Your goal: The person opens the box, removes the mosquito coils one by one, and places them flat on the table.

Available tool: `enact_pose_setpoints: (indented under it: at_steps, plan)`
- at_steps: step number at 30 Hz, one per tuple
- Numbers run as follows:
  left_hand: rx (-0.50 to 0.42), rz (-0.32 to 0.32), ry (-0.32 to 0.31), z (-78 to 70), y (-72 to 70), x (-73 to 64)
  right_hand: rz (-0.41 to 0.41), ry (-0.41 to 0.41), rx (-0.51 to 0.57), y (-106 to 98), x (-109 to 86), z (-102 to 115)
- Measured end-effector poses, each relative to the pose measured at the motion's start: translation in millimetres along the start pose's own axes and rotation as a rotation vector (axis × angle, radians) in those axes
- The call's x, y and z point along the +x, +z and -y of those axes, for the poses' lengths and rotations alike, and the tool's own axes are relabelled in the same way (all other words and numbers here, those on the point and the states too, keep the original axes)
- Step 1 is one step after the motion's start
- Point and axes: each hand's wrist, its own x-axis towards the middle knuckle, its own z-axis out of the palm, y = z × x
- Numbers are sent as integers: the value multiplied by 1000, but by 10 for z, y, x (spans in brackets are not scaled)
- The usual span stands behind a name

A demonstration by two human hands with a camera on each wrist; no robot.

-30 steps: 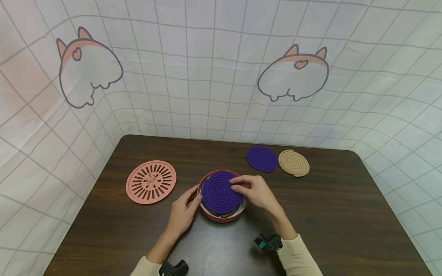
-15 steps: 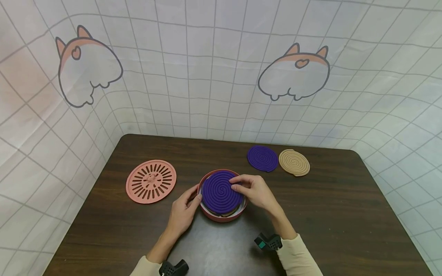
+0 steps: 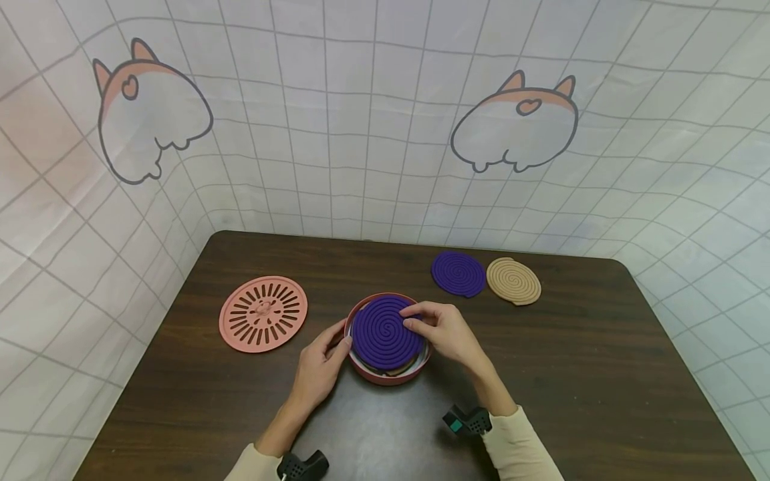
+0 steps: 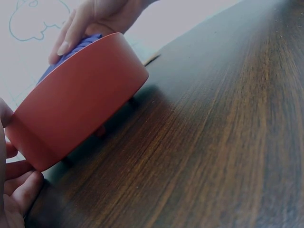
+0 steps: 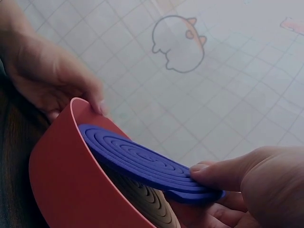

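Observation:
A round red mosquito coil holder (image 3: 388,381) stands on the table, its open top facing up. My left hand (image 3: 319,369) grips its left side, thumb at the rim and fingers outside the wall. With thumb and fingers, my right hand (image 3: 446,334) pinches the right edge of a purple mosquito coil (image 3: 385,334). In the right wrist view that coil (image 5: 142,161) tilts, its held edge raised and its far edge inside the holder. Beneath it, a tan mosquito coil (image 5: 151,203) lies in the holder. The holder's wall (image 4: 85,95) fills much of the left wrist view.
A slotted pink lid (image 3: 263,314) lies to the left on the dark wooden table (image 3: 571,374). At the back right, another purple coil (image 3: 458,274) lies beside another tan coil (image 3: 514,281). A white gridded curtain (image 3: 337,133) hangs behind the table and along its sides.
The head view has tilted very slightly, so the scene sits a few pixels higher. Both hands, the holder and the pinched mosquito coil keep their places.

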Motion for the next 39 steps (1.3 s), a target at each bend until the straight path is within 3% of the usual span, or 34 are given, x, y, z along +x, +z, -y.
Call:
enact_pose_setpoints:
  at_steps: [9,14,16,22,31,39]
  plan:
    - [-23,2,-5,-7,13,0,-40,1,-11,-32,-10,15]
    - [0,18,-57,-269,-25,-36,-69,15,-6,-80,-27,61]
    - [13,20,-73,-297,-26,-38,-84,7,-8,-102,-28,60]
    - [3,-2,-40,-31,14,-1,-126,-29,3,-166,-16,-5]
    - [29,8,-50,-31,-2,0,-201,-9,-13,-262,-24,-3]
    - [42,16,-73,-41,0,7,-242,18,-12,-355,-106,324]
